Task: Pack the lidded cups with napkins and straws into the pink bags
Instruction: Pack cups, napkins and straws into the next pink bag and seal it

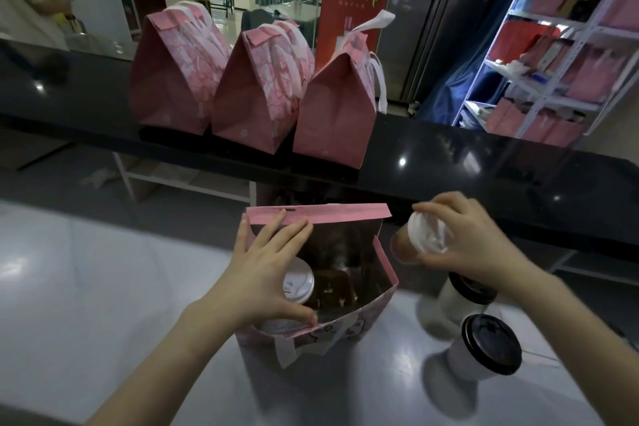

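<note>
An open pink bag (380, 273) stands on the grey counter in front of me. My left hand (269, 273) reaches into its mouth, fingers spread against the back flap and thumb pressed on the front rim. A white-lidded cup (299, 284) stands inside under that hand, beside a dark divider. My right hand (473, 239) grips a brown cup with a white lid (420, 235), tilted on its side just right of the bag's top edge. Two white cups with black lids (491, 342) (463, 287) stand on the counter to the right.
Three closed pink bags (173, 79) (252, 93) (332, 114) with white handles line the raised black ledge (484, 162) behind. A white shelf rack (553, 55) with pink bags stands at the right. A person stands at the far left.
</note>
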A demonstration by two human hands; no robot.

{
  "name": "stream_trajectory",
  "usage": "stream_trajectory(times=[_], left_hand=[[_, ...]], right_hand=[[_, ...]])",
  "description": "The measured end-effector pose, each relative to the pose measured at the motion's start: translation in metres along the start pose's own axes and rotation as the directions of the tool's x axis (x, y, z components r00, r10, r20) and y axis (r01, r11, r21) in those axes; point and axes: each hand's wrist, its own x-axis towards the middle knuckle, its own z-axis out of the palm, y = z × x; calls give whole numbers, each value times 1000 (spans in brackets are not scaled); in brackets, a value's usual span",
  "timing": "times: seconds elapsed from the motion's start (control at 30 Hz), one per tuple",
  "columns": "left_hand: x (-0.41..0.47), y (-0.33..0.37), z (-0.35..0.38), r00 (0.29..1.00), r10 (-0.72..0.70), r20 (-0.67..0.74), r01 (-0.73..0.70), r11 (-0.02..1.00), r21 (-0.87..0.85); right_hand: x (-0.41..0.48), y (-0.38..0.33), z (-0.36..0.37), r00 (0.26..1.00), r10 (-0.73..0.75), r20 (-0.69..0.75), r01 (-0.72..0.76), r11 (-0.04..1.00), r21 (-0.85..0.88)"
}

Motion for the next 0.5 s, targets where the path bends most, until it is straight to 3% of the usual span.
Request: stream_trajectory(times=[0.1, 0.23, 0.37, 0.5], left_hand=[[0, 3, -1, 1000, -4, -5, 4, 1000, 4], [-1, 7, -3, 1000, 5, -2, -5, 1000, -16], [-5, 7, -5, 1000, 26, -8, -26, 1000, -15], [-8, 7, -6, 1000, 25, -11, -25, 1000, 2]], right_hand=[[-5, -26, -51, 990, -113, -88, 115, 993, 11], [-7, -68, -76, 967, -238, -93, 245, 967, 69], [-3, -106, -42, 943, -332, 22, 330, 942, 64], [3, -120, 11, 920, -342, 193, 364, 926, -96]])
